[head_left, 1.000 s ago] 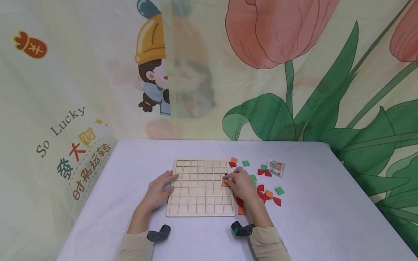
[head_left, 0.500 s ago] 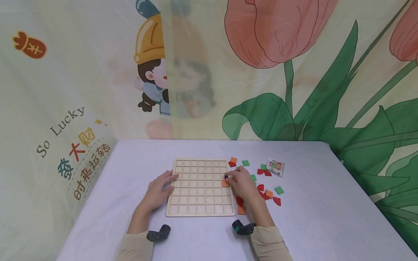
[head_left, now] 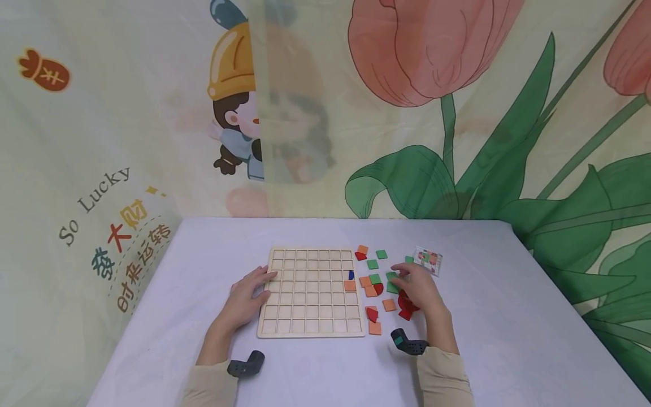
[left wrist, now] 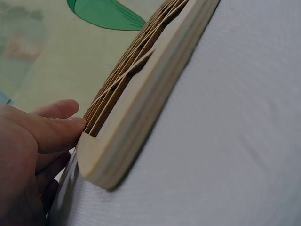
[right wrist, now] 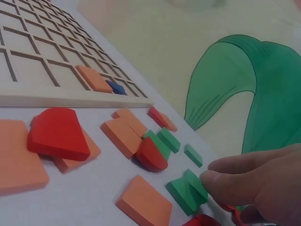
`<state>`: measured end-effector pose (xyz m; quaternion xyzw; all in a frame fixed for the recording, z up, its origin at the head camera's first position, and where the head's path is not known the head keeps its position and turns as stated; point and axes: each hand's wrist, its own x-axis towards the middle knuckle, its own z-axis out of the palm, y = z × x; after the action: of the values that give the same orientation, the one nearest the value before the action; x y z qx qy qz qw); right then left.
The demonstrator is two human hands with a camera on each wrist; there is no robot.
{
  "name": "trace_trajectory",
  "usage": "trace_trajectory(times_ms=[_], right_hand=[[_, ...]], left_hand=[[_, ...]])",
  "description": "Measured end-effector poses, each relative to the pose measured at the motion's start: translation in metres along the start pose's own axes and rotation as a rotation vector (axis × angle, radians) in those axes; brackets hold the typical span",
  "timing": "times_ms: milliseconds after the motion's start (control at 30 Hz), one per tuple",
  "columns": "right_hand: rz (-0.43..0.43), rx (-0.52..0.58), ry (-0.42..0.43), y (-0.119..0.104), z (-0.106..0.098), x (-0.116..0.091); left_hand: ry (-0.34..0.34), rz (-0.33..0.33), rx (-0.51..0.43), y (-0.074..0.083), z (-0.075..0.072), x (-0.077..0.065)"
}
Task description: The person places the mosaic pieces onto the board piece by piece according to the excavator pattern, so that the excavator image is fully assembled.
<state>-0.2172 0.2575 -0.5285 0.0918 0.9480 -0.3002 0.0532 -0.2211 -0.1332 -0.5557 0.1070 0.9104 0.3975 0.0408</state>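
Two green tiles, flat, square-looking and plain in colour, lie overlapping, the upper one tilted on the lower. They sit right at the fingertips of the right hand, on the side toward the board. Its index finger and thumb look apart in the head view; whether they touch the upper tile I cannot tell.

Under that hand's palm lie red pieces with rounded edges, partly hidden. Nearer the person from its fingertips is a square orange tile. Farther left from those fingers, beside the board's right edge, more orange, red and green pieces lie scattered, some overlapping. A printed card lies beyond the right hand's fingers, farther from the person.

The board is pale wood, square, with thin strips dividing it into small cells and a plain raised rim. It lies flat between the hands. Near its right edge, left of the right fingers, one orange square sits in it, with a small blue piece just beyond.

The left hand rests at the board's left edge, its thumb and index finger spread and touching the rim. Everything lies on a bench covered in white cloth.
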Motion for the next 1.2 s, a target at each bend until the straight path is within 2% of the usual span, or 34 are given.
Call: trace_trajectory(times_ms=[167,467,933,1200], right_hand=[[0.019,0.014,-0.011,0.005,0.001,0.001],[0.032,-0.026,-0.013,0.006,0.008,0.005],[0.078,0.033,0.001,0.002,0.011,0.006],[0.058,0.037,0.032,0.001,0.010,0.004]], left_hand=[[-0.006,-0.012,0.008,0.001,0.000,0.000],[-0.003,-0.004,-0.003,-0.001,0.000,0.001],[0.000,0.000,-0.012,-0.003,0.000,0.001],[0.002,0.000,-0.023,-0.003,0.000,0.001]])
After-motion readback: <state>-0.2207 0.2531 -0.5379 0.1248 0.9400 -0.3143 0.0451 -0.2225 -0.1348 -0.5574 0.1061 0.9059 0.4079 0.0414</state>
